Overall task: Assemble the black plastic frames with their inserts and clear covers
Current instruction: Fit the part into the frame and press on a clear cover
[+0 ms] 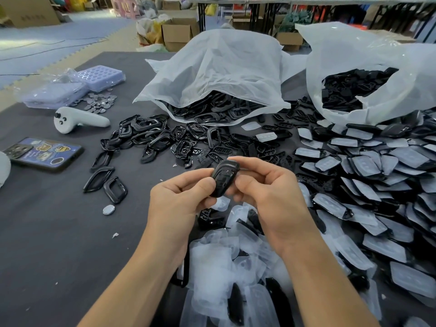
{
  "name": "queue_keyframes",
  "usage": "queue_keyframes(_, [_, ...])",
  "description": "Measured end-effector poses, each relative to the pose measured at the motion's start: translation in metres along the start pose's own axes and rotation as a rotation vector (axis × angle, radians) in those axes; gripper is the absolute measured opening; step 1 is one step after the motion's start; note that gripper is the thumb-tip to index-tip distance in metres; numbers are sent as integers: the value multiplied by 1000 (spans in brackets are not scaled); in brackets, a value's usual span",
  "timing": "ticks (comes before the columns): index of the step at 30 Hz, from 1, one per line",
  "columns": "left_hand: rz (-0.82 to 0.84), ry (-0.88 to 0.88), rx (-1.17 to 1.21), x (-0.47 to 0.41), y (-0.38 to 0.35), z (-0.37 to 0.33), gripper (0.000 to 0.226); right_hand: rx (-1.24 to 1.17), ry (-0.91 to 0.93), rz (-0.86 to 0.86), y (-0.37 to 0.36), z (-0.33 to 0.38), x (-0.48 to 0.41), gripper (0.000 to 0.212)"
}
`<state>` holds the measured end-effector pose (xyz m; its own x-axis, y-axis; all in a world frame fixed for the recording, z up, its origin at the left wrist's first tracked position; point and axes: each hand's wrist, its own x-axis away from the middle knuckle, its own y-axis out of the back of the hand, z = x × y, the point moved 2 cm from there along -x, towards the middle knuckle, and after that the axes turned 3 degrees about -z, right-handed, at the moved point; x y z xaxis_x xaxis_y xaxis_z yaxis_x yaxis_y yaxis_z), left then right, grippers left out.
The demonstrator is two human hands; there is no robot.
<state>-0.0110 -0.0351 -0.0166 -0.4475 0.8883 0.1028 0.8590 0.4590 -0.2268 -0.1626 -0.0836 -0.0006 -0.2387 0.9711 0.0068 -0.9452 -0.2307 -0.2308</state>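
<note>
Holding a black plastic frame in the air above the dark worktop, the two hands meet at the middle of the view. The left hand pinches the frame's lower left edge between its thumb and curled fingers. The right hand pinches the upper right edge, with the forefinger over the top end and the thumb against the side. The frame's long axis runs from lower left to upper right. Its rounded top end points away from the person, and its broad face is turned towards the camera.

Under the wrists lies a heap of clear covers, with a few black parts mixed in. Loose frames are scattered beyond the hands, spilling from the mouth of a white plastic bag. Small black inserts lie to the right of them. A second bag on the far right, open at the side, holds more black parts. A wide pile of covered pieces fills the right side of the worktop.

On the left sit a white controller, a phone lying flat, a scatter of metal discs and pale purple trays. A single disc lies apart, near two empty frames.
</note>
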Motion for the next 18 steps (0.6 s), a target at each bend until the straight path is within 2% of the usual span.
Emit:
queue_keyframes(5, [-114,-110,-116,0,0,-1,22,42,-31,-10,-4,-1,3,21])
queue_keyframes(10, [-33,-124,-168,2,-2,0,24,23,-49,-127,-3,-5,1,22])
queue_keyframes(14, [1,-70,-71,1,-2,-1,22,-64,-96,-120,-4,-6,1,20])
queue_keyframes(18, [30,-87,-23,1,0,-5,28,-172,-149,-80,-6,-5,1,17])
